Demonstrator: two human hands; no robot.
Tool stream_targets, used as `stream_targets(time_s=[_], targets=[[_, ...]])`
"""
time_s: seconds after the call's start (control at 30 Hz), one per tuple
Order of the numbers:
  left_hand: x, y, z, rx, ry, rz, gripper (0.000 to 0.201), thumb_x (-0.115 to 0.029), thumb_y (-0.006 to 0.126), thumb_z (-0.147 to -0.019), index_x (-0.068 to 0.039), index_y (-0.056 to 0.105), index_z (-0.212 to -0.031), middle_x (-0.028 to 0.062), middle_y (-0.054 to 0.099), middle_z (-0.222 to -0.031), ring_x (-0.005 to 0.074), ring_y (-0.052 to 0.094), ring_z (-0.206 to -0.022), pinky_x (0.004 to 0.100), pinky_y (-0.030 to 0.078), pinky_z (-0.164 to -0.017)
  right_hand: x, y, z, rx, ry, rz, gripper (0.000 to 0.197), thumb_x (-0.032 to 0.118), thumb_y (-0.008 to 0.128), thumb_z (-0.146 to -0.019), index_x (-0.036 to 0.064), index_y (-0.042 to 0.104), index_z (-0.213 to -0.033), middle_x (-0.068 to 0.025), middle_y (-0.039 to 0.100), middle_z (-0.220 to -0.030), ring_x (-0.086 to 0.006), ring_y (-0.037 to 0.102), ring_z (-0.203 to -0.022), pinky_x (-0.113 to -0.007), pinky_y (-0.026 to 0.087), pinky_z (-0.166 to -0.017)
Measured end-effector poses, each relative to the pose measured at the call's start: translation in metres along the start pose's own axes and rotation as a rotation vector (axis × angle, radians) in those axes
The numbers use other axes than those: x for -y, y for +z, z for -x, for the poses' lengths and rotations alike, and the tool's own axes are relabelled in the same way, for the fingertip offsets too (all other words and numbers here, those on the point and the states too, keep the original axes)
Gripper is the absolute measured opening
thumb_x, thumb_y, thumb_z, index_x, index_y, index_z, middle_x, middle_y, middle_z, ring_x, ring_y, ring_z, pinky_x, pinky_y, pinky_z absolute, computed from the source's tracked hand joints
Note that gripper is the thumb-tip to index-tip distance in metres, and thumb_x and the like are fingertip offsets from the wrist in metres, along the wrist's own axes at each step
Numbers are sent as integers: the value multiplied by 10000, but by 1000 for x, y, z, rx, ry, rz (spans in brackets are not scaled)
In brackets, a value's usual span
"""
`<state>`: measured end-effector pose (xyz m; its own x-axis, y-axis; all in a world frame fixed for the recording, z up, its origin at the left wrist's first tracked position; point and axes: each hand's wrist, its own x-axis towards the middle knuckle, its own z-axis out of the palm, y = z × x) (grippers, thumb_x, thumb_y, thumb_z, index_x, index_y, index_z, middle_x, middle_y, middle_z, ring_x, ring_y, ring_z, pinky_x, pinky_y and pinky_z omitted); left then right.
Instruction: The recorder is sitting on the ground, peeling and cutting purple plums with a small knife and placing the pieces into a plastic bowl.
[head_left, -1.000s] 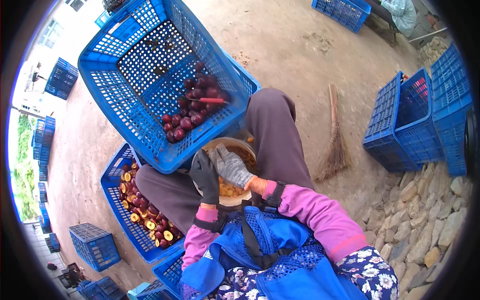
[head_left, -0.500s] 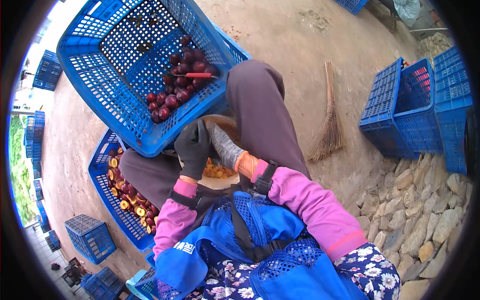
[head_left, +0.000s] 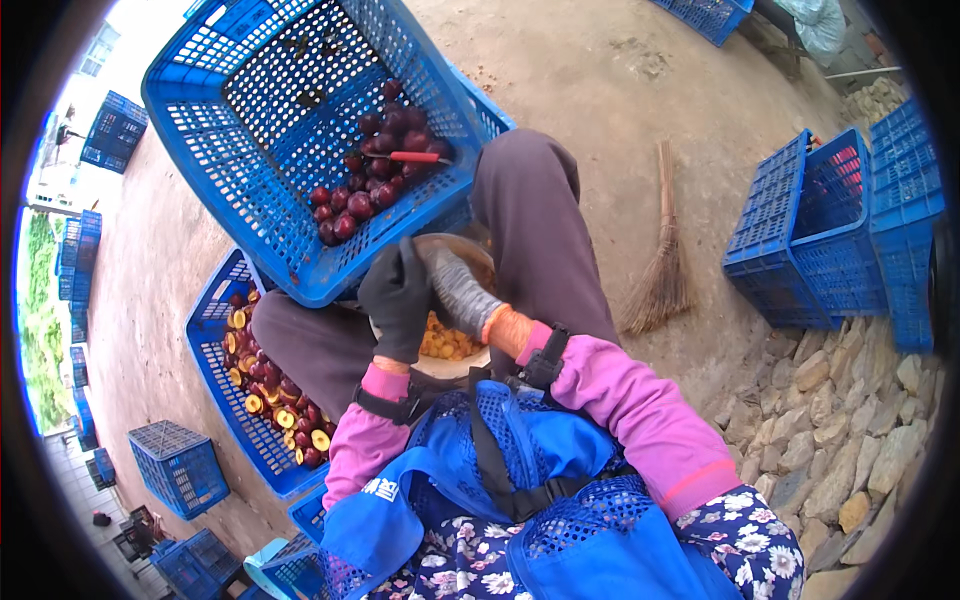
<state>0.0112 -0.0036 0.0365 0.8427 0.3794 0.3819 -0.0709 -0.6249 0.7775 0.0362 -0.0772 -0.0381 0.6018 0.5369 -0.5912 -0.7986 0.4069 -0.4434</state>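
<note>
black-gloved left hand [head_left: 396, 302] and grey-gloved right hand [head_left: 460, 292] together over tub [head_left: 457, 368] of yellow pieces [head_left: 446, 342], left fingers curled, right's hidden, can't tell what's gripped. halved plums [head_left: 288, 415] in blue crate [head_left: 240, 440] at left, whole plums [head_left: 361, 206] plus red-handled tool [head_left: 415, 157] in tilted crate [head_left: 318, 292] ahead; broom [head_left: 662, 285] farther right.

In the crate [head_left: 215, 150], plums [head_left: 362, 205] lie at the near edge, a tool [head_left: 415, 157] on them; before this edge is a bowl [head_left: 468, 366].
</note>
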Motion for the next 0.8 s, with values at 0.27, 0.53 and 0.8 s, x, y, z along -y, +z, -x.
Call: stream_targets(time_s=[0.27,0.53,0.8], targets=[[-6,11,-10,109,179,-121,181,-223,581,-781,-86,559,-666,86,550,-643,275,549,-571,376,423,-516,27,-12,24,275,-457,647,335,343,439,-891,187,458,-1187,-6,538,-1081,-101,543,-892,-251,512,-589],[-13,0,-26,347,545,-270,212,-221,588,-767,-84,541,-613,76,526,-608,264,537,-515,347,401,-460,10,-42,-1,287,-86,256,309,366,440,-885,157,483,-1110,-3,577,-942,-143,567,-837,-328,511,-655],[26,-14,-34,123,134,273,147,-19,530,-807,-42,516,-951,78,566,-804,130,539,-650,254,442,-588,49,4,27,326,286,-197,337,456,503,-825,128,513,-746,-5,462,-515,-123,409,-352,-224,321,-295]])
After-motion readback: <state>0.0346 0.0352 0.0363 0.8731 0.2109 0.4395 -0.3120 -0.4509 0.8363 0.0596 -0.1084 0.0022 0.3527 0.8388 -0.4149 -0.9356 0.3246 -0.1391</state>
